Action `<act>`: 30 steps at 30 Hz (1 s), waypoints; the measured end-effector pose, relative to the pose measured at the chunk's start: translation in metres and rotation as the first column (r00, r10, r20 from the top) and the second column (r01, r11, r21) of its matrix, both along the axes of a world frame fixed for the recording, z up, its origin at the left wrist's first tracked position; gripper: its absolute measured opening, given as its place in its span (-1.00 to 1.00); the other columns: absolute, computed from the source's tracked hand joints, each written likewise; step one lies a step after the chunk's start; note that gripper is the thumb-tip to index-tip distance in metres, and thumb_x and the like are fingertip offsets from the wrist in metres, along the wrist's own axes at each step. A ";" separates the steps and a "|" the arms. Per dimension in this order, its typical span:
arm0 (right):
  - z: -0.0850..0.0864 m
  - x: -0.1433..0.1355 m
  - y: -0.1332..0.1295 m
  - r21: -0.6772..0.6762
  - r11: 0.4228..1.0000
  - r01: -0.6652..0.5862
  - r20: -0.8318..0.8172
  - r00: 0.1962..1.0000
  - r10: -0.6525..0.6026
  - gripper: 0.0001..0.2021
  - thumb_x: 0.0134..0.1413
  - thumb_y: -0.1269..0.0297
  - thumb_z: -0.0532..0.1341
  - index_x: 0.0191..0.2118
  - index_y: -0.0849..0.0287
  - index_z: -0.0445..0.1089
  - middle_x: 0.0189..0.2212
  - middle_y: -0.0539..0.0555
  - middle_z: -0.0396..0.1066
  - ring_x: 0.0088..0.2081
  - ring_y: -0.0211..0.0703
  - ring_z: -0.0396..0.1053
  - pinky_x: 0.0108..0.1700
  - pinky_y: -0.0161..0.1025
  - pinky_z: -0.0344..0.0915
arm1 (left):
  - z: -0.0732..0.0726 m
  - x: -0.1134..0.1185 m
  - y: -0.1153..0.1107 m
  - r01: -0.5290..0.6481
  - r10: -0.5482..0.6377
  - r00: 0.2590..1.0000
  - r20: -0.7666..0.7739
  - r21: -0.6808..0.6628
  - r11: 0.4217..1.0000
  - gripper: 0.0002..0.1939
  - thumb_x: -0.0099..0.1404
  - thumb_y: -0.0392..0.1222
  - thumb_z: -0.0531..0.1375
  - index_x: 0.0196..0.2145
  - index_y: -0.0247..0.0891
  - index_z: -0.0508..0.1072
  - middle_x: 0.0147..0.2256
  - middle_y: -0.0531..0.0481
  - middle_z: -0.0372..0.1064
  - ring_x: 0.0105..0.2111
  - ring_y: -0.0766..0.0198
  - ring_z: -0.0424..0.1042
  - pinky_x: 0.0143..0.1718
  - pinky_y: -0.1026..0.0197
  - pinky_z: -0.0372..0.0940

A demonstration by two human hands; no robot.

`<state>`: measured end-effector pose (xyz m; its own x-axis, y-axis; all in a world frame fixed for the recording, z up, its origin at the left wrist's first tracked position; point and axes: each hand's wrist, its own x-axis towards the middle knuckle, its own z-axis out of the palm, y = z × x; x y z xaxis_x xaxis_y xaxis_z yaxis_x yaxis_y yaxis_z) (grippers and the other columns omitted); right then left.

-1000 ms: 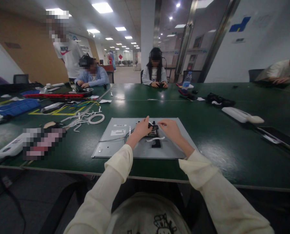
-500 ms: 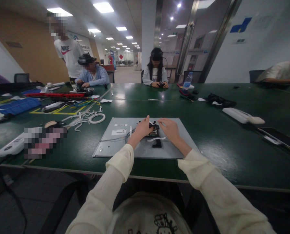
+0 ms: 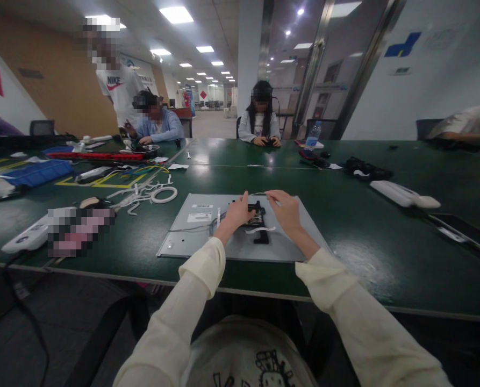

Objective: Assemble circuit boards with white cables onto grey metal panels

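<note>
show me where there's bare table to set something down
The green table is bare right of the grey panel, up to the long white device; beyond the panel, toward the bottle; and on its left, short of the pinkish item. Crowded: around the white coil and blue tray, and mid-panel, by the left hand, right hand and black bracket.

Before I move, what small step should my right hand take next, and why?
Probably ease the right hand slightly outward, with the left hand steadying the circuit board: a thin pale strip seems to run from the right fingertips toward the left hand, its far end unclear.
</note>
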<state>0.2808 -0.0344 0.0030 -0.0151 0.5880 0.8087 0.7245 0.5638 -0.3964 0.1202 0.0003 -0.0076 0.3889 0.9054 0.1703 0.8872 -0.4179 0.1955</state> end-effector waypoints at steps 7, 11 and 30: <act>-0.009 0.001 0.005 -0.065 0.996 -0.060 0.148 0.987 0.069 -0.77 0.15 0.36 0.04 -0.25 0.20 0.44 -0.25 0.09 0.45 -0.19 -0.17 0.38 -0.10 -0.21 0.29 | -0.004 0.000 0.000 -0.008 0.007 1.000 0.023 0.012 1.000 -0.29 0.25 -0.03 0.01 0.23 -0.44 -0.15 0.05 -0.31 0.23 -0.03 0.04 0.33 -0.08 0.14 0.20; -0.010 0.002 0.006 -0.064 0.996 -0.056 0.144 0.987 0.065 -0.78 0.13 0.38 0.05 -0.26 0.21 0.45 -0.25 0.09 0.46 -0.19 -0.18 0.39 -0.10 -0.23 0.29 | -0.006 0.001 0.001 -0.011 0.010 1.000 0.027 0.017 1.000 -0.29 0.25 -0.01 0.01 0.22 -0.43 -0.12 0.05 -0.30 0.24 -0.04 0.03 0.33 -0.07 0.14 0.20; -0.009 0.006 -0.009 -0.377 0.926 0.019 0.267 0.960 0.089 -0.82 0.05 0.38 0.11 -0.29 0.19 0.46 -0.29 0.04 0.48 -0.22 -0.16 0.40 -0.11 -0.27 0.23 | -0.008 -0.002 0.004 0.118 -0.115 0.991 -0.061 0.051 0.992 -0.54 0.31 -0.11 -0.07 0.15 -0.16 0.14 0.20 0.00 0.06 0.08 0.10 0.21 0.07 0.07 0.12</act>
